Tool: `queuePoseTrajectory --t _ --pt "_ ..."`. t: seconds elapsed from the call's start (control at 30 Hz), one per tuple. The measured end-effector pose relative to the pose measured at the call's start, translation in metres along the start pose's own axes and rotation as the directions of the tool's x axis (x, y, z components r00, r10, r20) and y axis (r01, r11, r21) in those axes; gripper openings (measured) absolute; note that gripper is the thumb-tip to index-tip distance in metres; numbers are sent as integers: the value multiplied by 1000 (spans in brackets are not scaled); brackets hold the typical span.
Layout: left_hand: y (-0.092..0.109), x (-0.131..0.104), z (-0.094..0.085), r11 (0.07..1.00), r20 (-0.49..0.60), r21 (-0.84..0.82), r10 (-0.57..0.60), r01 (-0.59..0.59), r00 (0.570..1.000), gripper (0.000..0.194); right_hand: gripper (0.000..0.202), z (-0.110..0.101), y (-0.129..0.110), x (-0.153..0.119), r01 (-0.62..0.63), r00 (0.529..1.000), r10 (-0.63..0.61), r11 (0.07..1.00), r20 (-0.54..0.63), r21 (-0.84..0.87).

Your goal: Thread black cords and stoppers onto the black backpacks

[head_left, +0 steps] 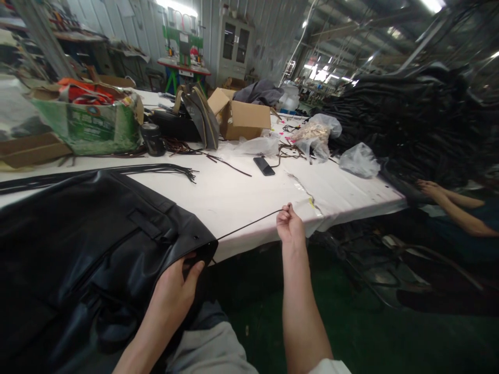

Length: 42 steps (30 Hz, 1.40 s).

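A large black leather-like bag (97, 234) lies on the left end of the white-covered table (234, 192). My left hand (179, 283) is at the bag's open edge, its thumb outside and its other fingers partly hidden inside. A thin black cord (249, 224) runs taut from a hole near the bag's edge to my right hand (289, 221), whose fingers are closed on the cord's end. My right hand is out past the table's front edge, right of the bag.
Behind lie black straps (156, 169), a dark jar (153, 139), a green bag (93, 124), a cardboard box (247, 120), a phone (264, 166) and plastic bags (359, 160). At right, another person's hands (432, 191) are beside a black pile (397, 114).
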<state>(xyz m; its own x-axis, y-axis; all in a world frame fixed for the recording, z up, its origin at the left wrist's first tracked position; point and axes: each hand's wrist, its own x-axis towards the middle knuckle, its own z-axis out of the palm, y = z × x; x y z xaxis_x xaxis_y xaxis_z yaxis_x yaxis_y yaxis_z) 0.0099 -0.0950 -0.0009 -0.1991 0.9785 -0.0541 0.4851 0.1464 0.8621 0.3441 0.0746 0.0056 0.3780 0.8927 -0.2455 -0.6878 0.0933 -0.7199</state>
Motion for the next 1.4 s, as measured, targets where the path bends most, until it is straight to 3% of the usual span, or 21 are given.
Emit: queuePoseTrajectory --t 0.17,0.43,0.57,0.77,0.9,1.0,1.07,1.1,1.2,1.27,1.33,1.4 --pt "-5 -2 -5 998 38 -66 10 -7 999 57 21 -3 -23 16 93 994 -88 991 -57 101" --pt "-37 -17 0 949 52 208 231 -237 972 67 19 5 -64 35 286 955 -273 951 -119 113" --pt "-35 -16 -2 947 27 219 236 -236 971 65 5 11 -60 35 365 928 -360 930 -93 41" --pt "-29 -20 -4 948 74 206 233 -244 970 67 12 24 -48 32 457 887 -459 888 -43 -52" --pt "-30 -34 8 943 19 209 261 -259 965 68 16 38 -42 22 523 848 -529 845 -27 -111" --pt "-31 -42 22 950 17 188 253 -251 967 73 33 52 -30 -4 577 816 -534 748 220 -327" --pt "-29 -44 31 962 40 162 218 -221 975 76 39 63 -17 -29 675 736 -468 559 488 -482" --pt "-28 -43 35 968 46 150 198 -202 979 77 34 69 -10 -42 744 665 -405 440 628 -503" --pt "-19 -38 44 974 24 133 184 -185 983 74 11 83 13 -74 932 347 -135 157 928 -326" --pt "-10 -34 47 966 6 134 223 -222 975 72 16 89 26 -86 986 156 59 57 986 -159" --pt "-3 -31 49 957 -11 141 257 -253 966 72 18 92 34 -92 998 65 182 -7 981 -65" --pt "0 -29 52 951 -29 157 274 -267 961 71 21 93 37 -93 998 37 264 -54 964 -24"
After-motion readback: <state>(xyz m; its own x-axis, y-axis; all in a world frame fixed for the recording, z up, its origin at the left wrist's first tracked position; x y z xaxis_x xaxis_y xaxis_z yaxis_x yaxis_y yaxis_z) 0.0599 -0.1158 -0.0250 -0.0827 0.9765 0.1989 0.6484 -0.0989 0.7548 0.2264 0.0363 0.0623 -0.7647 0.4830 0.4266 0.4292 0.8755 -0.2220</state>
